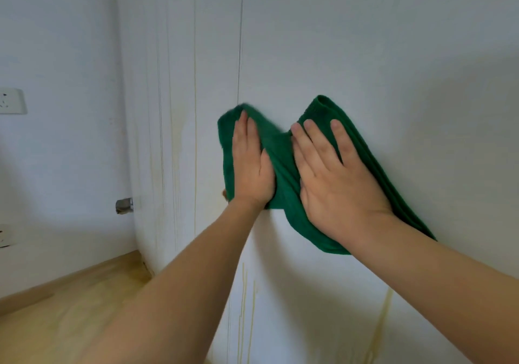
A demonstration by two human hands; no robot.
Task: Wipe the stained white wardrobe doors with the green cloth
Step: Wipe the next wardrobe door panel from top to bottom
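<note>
Green cloth, soft and probably light, is pressed on a stained wardrobe door by flat left hand and right hand, fingers straight.

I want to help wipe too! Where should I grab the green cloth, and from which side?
Take the green cloth by its upper right corner, coming from above and the right. That folded corner sticks up bare beyond the right hand, so fingers could likely pinch it. The middle lies pressed flat on the wardrobe door under both palms, with the left hand covering the other end.
</note>
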